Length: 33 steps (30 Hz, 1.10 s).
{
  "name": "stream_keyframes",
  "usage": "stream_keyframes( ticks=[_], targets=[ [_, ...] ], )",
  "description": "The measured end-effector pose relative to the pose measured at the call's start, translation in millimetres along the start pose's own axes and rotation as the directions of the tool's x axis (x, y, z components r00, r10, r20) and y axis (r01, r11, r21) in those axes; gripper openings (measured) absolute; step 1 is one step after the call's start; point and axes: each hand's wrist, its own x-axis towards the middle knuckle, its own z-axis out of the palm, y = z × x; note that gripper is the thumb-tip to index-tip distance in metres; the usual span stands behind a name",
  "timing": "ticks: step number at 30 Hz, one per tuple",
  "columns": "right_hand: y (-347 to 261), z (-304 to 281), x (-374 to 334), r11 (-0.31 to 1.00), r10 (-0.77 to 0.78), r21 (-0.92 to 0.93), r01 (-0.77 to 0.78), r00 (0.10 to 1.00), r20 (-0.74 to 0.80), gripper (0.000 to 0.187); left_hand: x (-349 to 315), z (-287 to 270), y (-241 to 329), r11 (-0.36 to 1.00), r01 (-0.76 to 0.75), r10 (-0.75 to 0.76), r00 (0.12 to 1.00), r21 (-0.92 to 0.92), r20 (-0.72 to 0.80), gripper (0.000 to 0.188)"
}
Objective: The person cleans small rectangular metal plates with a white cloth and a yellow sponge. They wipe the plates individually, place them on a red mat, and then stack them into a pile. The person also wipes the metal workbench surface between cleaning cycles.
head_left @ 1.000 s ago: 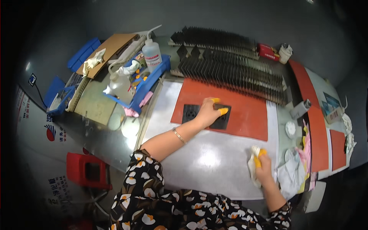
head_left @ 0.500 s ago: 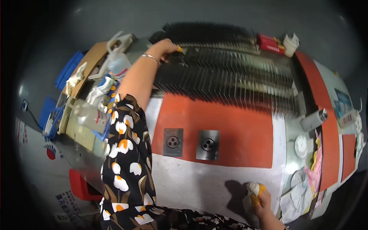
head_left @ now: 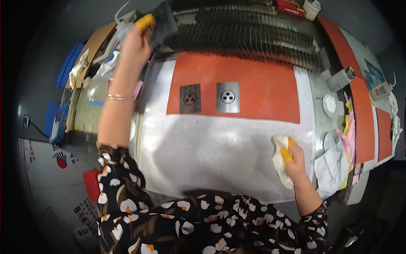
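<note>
At the far left, my left hand (head_left: 138, 38), with yellow finger covers, is closed on a dark flat plate (head_left: 166, 23), which is tilted and slightly blurred. My right hand (head_left: 295, 158) grips a white cloth (head_left: 280, 163) over the near right of the white sheet; yellow covers show on its fingertips too. Between the hands, two rectangular metal plates lie apart on the red mat (head_left: 258, 95): a darker plate (head_left: 190, 108) on the left and a shinier plate (head_left: 233, 108) on the right. Each has a round piece with three holes.
Rows of upright dark plates (head_left: 245, 40) stand along the far side. To the right are a grey canister (head_left: 341, 79), a white round tub (head_left: 329, 106) and crumpled cloths (head_left: 332, 163). Bottles and a cardboard piece (head_left: 96, 42) line the left; a red box (head_left: 289, 7) sits far right.
My left hand has left the rows of plates and moved left, bringing a dark plate with it. The whole view has shifted, so the mat appears higher. My right hand still holds the cloth.
</note>
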Motion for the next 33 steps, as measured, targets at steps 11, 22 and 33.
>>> stream_keyframes(
  ticks=[11,22,33],
  targets=[
    [-59,19,-19,0.999,-0.036,0.033,0.031,0.988,0.148,0.034,-287,77,3,0.316,0.679,-0.358,0.732,-0.663,0.579,0.055],
    [-109,7,-24,0.650,-0.544,-0.409,0.641,0.767,0.339,0.054,-301,59,22,0.820,0.553,-0.122,0.417,-0.145,0.901,0.062],
    [-126,19,-6,0.461,-0.636,-0.367,0.808,0.589,0.498,0.039,-297,61,26,0.926,0.369,-0.093,0.419,-0.076,0.903,0.032]
  ],
)
